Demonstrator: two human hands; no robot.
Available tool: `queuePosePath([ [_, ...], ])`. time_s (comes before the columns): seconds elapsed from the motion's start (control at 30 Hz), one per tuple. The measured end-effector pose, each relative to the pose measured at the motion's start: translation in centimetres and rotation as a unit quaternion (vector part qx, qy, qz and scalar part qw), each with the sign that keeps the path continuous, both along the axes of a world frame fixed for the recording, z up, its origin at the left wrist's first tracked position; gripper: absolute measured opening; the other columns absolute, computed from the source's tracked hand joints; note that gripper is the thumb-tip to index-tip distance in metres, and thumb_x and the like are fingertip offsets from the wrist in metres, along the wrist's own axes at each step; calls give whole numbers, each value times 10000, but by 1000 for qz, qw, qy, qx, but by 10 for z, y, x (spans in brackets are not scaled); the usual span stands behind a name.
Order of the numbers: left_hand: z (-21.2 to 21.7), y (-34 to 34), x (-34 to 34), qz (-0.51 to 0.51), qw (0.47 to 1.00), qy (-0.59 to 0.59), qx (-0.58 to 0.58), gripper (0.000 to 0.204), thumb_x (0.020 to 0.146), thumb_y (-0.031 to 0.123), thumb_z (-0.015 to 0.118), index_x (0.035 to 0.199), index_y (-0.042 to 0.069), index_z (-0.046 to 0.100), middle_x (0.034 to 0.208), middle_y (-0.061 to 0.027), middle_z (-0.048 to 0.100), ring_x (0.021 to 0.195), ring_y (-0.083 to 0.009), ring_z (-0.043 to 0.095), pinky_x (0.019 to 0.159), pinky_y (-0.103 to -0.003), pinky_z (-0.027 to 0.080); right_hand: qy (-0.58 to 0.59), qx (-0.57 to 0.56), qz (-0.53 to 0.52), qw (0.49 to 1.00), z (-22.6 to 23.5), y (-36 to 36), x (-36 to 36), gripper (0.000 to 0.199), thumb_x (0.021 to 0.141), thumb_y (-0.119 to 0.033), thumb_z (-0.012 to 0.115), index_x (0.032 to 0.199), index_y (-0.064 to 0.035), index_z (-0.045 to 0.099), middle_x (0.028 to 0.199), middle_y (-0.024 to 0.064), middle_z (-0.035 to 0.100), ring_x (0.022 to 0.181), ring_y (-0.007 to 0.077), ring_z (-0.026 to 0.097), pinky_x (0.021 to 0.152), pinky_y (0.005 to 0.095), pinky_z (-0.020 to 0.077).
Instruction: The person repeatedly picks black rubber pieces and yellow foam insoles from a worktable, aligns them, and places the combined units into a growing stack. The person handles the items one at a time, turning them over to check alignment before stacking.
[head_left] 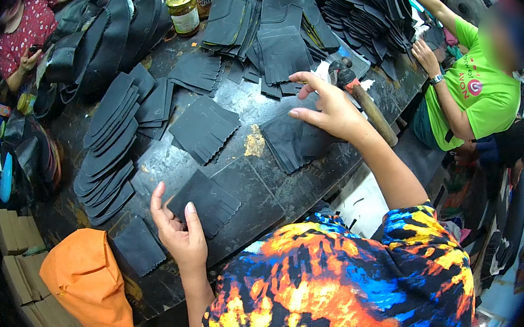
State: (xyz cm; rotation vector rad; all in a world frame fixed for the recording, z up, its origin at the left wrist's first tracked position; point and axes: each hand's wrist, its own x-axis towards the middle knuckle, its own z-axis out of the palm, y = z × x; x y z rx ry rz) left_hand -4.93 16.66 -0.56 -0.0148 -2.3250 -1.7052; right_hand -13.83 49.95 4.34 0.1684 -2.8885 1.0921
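My left hand (183, 234) is raised at the near edge of the worktable, fingers apart and nothing in them. Just beyond it lies a dark scallop-edged piece (205, 202) of leather-like sheet. My right hand (332, 111) hovers with thumb and fingers spread, also holding nothing, and partly covers a stack of black cut pieces (290, 141). Between the hands and farther back sits another stack with slits and a scalloped edge (205, 130). A smaller black piece (137, 245) lies left of my left hand.
A hammer (368, 103) lies right of my right hand. Long curved black pieces (108, 142) fan out at left; tall piles (354, 4) and jars (183, 12) stand at the back. Orange cloth (91, 283) hangs at the near-left corner. A person in green (475, 81) works at right.
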Motion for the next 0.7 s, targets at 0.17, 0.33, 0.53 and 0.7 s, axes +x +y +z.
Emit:
queuePosePath([
  [0.17,-1,0,1,7,1000,-22,7,576,921,-32,594,1460,-2,392,987,-39,497,742,-60,408,705,-189,383,-145,-218,70,963,0,-1,-8,564,775,-279,865,1222,-51,608,704,-33,557,695,59,521,659,228,414],
  [0.33,0,4,-2,8,1000,13,20,569,922,-32,592,1456,-6,396,1108,-79,539,873,-92,510,792,-214,429,-129,-352,64,925,-22,-23,-21,498,807,-176,847,1220,-35,606,730,-61,536,681,10,487,615,191,379],
  [0.53,1,-1,2,6,999,-34,13,569,925,-31,590,1455,-25,383,1252,-117,534,1037,-131,551,894,-240,446,-96,-251,12,963,-39,-5,-21,557,825,-22,725,1346,-80,534,930,6,562,800,59,543,742,212,478],
  [0.7,-4,-1,0,-6,999,-28,44,578,924,-29,592,1461,-23,378,1267,-120,527,1035,-128,543,886,-239,443,-115,-301,-8,947,-36,9,-14,621,800,60,582,1394,-99,500,1024,53,580,864,56,544,755,205,465],
])
